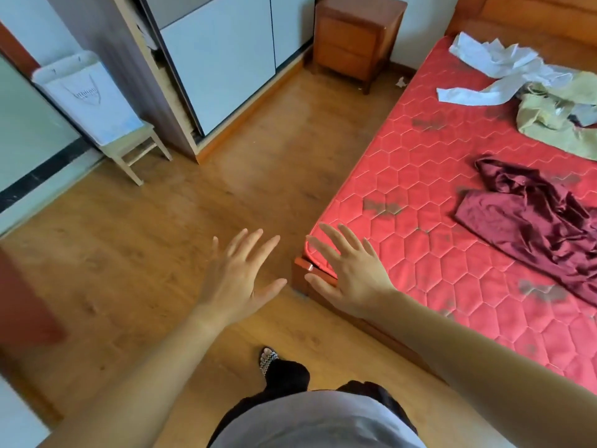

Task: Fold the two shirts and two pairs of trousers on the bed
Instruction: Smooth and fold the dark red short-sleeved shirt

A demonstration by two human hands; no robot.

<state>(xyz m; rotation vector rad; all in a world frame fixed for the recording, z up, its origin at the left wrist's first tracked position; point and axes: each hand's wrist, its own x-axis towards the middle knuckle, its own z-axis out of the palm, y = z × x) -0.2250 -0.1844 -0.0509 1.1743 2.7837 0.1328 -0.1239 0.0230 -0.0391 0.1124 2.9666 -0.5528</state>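
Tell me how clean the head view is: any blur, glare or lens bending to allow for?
Head view: even daylight and no hard glare, only a soft sheen on the dark red garment. Wide-angle bending tilts the wardrobe and the mattress edge. A red-brown shape at the left edge is smeared. The left hand and right hand look slightly soft, fingers spread.
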